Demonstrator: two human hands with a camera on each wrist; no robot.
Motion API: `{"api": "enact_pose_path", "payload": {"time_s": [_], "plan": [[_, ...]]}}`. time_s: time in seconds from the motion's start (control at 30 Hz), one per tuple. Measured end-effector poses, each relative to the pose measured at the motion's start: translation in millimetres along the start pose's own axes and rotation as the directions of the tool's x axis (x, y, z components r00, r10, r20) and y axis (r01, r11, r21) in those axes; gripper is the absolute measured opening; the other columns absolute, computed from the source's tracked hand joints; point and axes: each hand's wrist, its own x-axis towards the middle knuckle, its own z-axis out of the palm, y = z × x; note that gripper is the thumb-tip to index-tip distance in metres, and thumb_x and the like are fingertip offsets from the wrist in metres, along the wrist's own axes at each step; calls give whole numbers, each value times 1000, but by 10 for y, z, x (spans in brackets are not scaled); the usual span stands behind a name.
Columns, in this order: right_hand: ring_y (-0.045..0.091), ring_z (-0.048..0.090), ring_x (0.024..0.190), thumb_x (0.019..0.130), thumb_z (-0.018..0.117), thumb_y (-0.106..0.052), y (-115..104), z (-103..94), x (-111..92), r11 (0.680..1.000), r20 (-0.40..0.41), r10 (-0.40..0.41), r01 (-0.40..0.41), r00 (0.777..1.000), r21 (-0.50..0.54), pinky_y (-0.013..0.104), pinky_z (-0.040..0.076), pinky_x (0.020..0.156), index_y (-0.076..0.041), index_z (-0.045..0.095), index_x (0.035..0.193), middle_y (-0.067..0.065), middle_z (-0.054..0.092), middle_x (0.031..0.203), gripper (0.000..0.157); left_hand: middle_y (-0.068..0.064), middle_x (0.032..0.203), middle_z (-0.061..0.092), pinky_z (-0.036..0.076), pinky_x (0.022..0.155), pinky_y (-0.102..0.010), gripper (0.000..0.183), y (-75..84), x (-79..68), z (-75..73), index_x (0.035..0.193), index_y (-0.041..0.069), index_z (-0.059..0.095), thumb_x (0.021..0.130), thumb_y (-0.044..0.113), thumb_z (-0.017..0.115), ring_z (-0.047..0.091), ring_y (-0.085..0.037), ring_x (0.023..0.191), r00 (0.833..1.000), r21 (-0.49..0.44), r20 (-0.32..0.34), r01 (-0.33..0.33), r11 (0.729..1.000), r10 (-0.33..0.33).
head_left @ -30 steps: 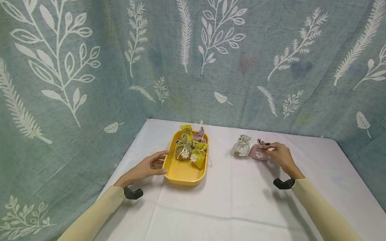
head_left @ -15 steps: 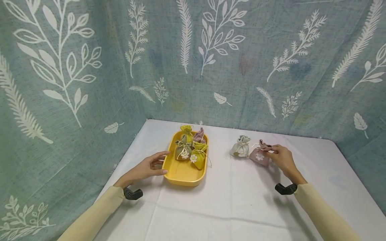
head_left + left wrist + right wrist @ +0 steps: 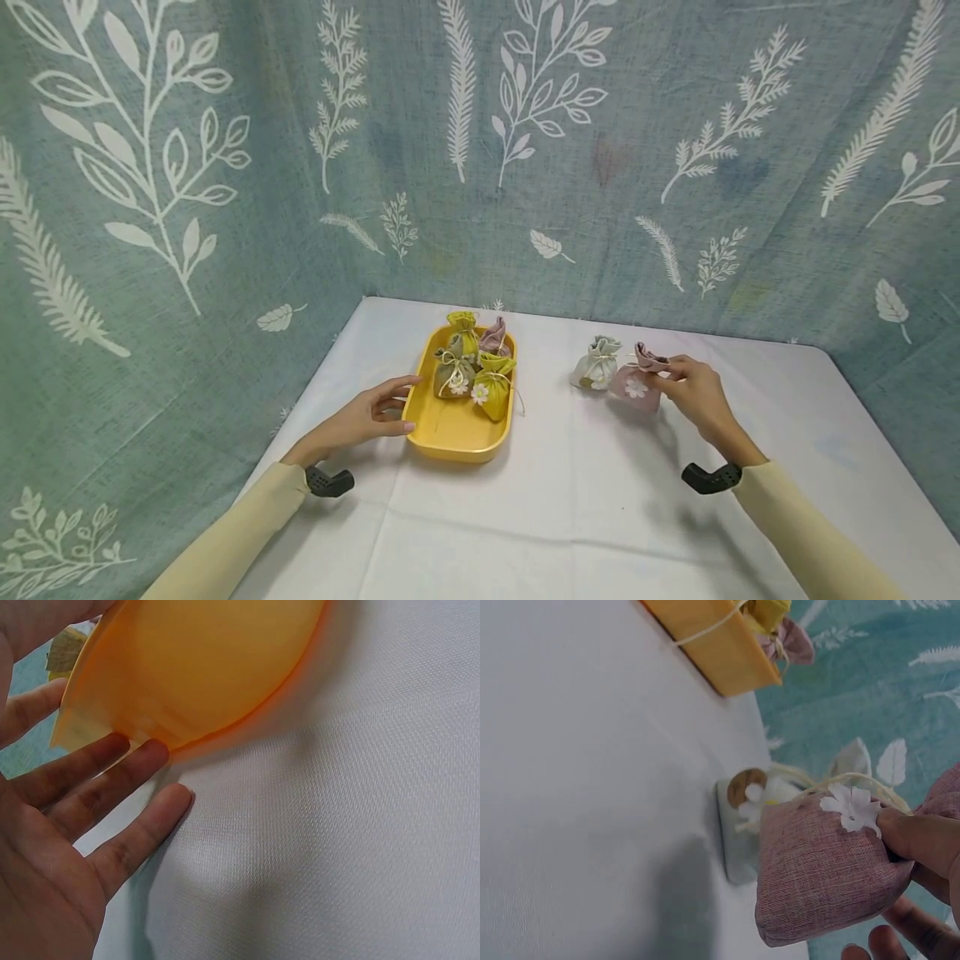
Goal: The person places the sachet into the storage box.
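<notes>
My right hand (image 3: 697,396) pinches a dusty-pink drawstring pouch (image 3: 636,388) by its gathered neck. In the right wrist view, thumb and fingers close on the pouch (image 3: 829,874) beside its white flower, and its base hangs above the white cloth. A pale grey-green pouch (image 3: 596,370) stands just left of it. Over on the left, my left hand (image 3: 367,417) rests against the side of a yellow tray (image 3: 450,433). Its loosely spread fingers (image 3: 142,769) touch the tray wall in the left wrist view, without curling round it.
Inside the tray's far half sit several pouches: two yellow ones, including the front yellow pouch (image 3: 492,395), an olive-brown pouch (image 3: 452,379) and a pink pouch (image 3: 492,336). A grey-green leaf-patterned curtain (image 3: 480,167) hangs behind and left of the white-covered table (image 3: 525,525).
The pink pouch in my right hand has risen off the table and shifted slightly left, close beside the pale pouch. My left hand and the tray have stayed in place.
</notes>
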Motion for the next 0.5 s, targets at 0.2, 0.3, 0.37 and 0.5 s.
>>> {"api": "enact_pose_path", "payload": {"time_s": [0.2, 0.3, 0.37, 0.5], "plan": [[28, 53, 97, 94, 77, -34, -139, 50, -16, 999, -1, -46, 46, 999, 19, 34, 44, 67, -3, 77, 86, 14, 67, 120, 32, -9, 159, 42, 48, 109, -45, 82, -7, -2, -1, 160, 25, 35, 92, 28, 81, 52, -32, 135, 1000, 4, 0, -3, 1000, 3], [27, 52, 96, 94, 78, -32, -205, 74, -5, 997, 12, -61, 60, 998, 42, 34, 43, 66, -3, 79, 88, 14, 67, 119, 29, -8, 159, 42, 47, 110, -45, 81, -7, 3, -3, 160, 26, 35, 93, 26, 80, 52, -32, 135, 1000, 14, 0, -5, 1000, 5], [27, 52, 95, 94, 78, -31, -247, 98, 3, 996, 16, -68, 67, 998, 51, 34, 43, 65, -3, 78, 85, 13, 67, 119, 29, -8, 159, 42, 47, 110, -46, 81, -16, 6, -5, 161, 25, 35, 93, 26, 80, 51, -32, 136, 1000, 19, 1, -8, 1000, 8], [27, 53, 97, 93, 78, -30, -333, 168, 15, 995, 23, -84, 82, 996, 63, 34, 44, 68, -4, 77, 87, 12, 68, 117, 26, -9, 158, 43, 47, 110, -46, 82, -27, 6, -9, 161, 24, 35, 93, 27, 80, 51, -32, 136, 1000, 15, 2, -13, 1000, 13]]}}
